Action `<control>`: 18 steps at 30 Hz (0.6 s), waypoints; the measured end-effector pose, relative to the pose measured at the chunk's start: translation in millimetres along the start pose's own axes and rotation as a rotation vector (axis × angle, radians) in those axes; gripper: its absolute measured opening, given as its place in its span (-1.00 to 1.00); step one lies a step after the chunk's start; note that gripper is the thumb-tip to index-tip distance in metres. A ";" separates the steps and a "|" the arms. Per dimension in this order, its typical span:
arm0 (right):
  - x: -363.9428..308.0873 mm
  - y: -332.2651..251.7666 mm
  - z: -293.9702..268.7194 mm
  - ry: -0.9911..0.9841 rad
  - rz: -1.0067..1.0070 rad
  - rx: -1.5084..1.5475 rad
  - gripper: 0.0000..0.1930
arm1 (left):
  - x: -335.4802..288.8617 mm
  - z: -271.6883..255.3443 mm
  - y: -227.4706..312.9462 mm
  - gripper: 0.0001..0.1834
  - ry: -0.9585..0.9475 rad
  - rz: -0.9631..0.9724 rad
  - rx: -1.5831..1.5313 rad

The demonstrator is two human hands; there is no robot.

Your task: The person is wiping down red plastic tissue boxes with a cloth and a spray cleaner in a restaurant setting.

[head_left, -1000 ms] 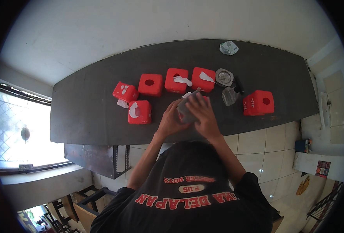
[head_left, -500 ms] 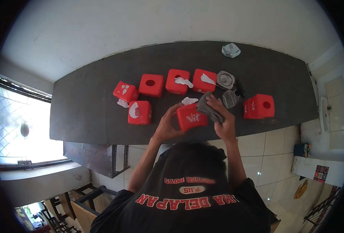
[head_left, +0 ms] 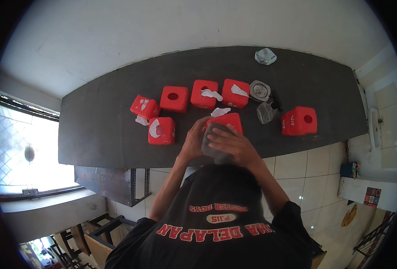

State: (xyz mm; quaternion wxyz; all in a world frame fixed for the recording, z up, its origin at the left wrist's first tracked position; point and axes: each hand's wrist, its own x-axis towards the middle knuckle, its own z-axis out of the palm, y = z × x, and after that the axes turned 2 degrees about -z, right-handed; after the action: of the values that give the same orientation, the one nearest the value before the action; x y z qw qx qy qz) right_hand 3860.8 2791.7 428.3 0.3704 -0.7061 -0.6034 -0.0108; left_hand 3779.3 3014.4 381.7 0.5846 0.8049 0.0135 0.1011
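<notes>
Close to the table's near edge, my left hand (head_left: 193,141) grips the left side of a red tissue box (head_left: 231,119), which is tilted. A white tissue (head_left: 221,112) sticks out at the box's far side. My right hand (head_left: 238,149) holds a grey cloth (head_left: 212,141) flat against the face of the box turned toward me. The cloth and the fingers hide most of that face. Just beyond the held box stand two more red tissue boxes, one at the middle (head_left: 200,101) and one to its right (head_left: 231,100), each with a tissue hanging out.
Other red tissue boxes stand at left (head_left: 174,105) and right (head_left: 295,123) on the dark table (head_left: 104,98). A clear spray bottle (head_left: 265,113) with a black head lies beside a round glass dish (head_left: 260,91). A crumpled plastic packet (head_left: 265,56) is at the back.
My right hand and the cloth have moved left and toward me, from the box's right top corner across its near face. The box has tilted and shifted slightly in my left hand.
</notes>
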 end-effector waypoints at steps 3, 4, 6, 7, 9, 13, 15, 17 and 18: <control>-11.1 14.2 -11.3 0.016 0.017 -0.113 -0.38 | -1.1 4.6 8.3 0.08 0.028 -0.007 0.011; -13.8 17.0 -13.3 0.013 0.015 -0.114 -0.38 | -0.9 4.0 8.4 0.08 0.031 -0.007 0.009; -19.1 23.0 -15.6 0.141 0.157 0.001 -0.33 | 0.6 1.2 8.1 0.11 0.040 0.018 0.028; -24.2 27.4 -12.7 0.141 0.158 0.000 -0.33 | 1.9 0.7 8.1 0.11 0.039 0.018 0.027; -34.2 36.3 -2.6 0.356 0.300 0.082 -0.25 | 3.8 0.0 8.4 0.09 0.004 0.033 0.042; -39.4 37.4 17.1 0.463 0.415 0.233 -0.24 | -3.3 -1.0 -6.0 0.08 -0.010 0.033 0.011; -42.8 39.9 25.3 0.565 0.679 0.402 -0.42 | -10.1 1.3 -8.6 0.09 0.047 0.002 -0.131; -47.6 45.9 30.4 0.595 0.738 0.489 -0.53 | -11.8 1.6 -5.6 0.10 0.059 0.024 -0.157; -50.7 48.9 31.9 0.620 0.796 0.579 -0.62 | -11.4 1.4 -4.6 0.11 0.075 0.044 -0.183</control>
State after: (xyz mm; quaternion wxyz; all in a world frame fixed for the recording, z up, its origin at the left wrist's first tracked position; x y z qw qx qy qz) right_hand 3875.4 2766.1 356.7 0.6835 -0.7123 -0.1330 0.0885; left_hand 3768.9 3013.0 375.2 0.6525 0.7438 0.0084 0.1445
